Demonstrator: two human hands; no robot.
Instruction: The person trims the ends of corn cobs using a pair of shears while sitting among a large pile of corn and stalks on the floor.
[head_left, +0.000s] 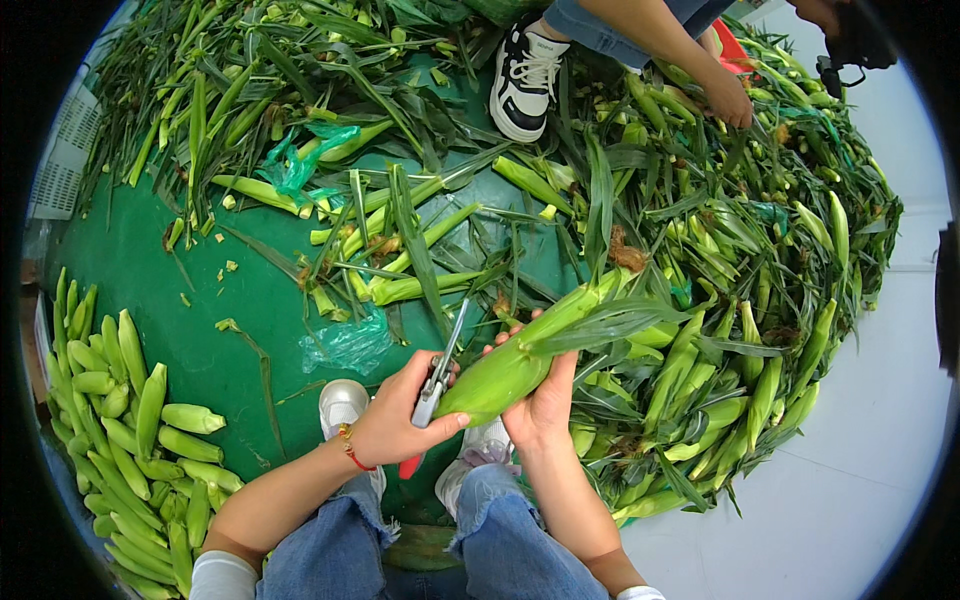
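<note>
An ear of corn in its green husk (499, 375) lies slantwise between my hands, its silk end pointing up and right and a long leaf hanging off it. My right hand (544, 397) cradles it from beneath and the right side. My left hand (401, 416) holds pruning shears (439, 382) with a red handle end, the metal blades pointing up; its thumb touches the lower end of the ear. Whether the shears' blades are apart is hard to tell. To the left lies a pile of trimmed ears in husk (135, 450).
A large heap of leafy corn (735, 300) spreads on the right. Cut leaves (300, 75) and green plastic scraps (349, 341) lie on the green floor (225, 300). Another person's hand (727, 97) and shoe (525, 82) are at the top. A white crate (67, 150) stands upper left.
</note>
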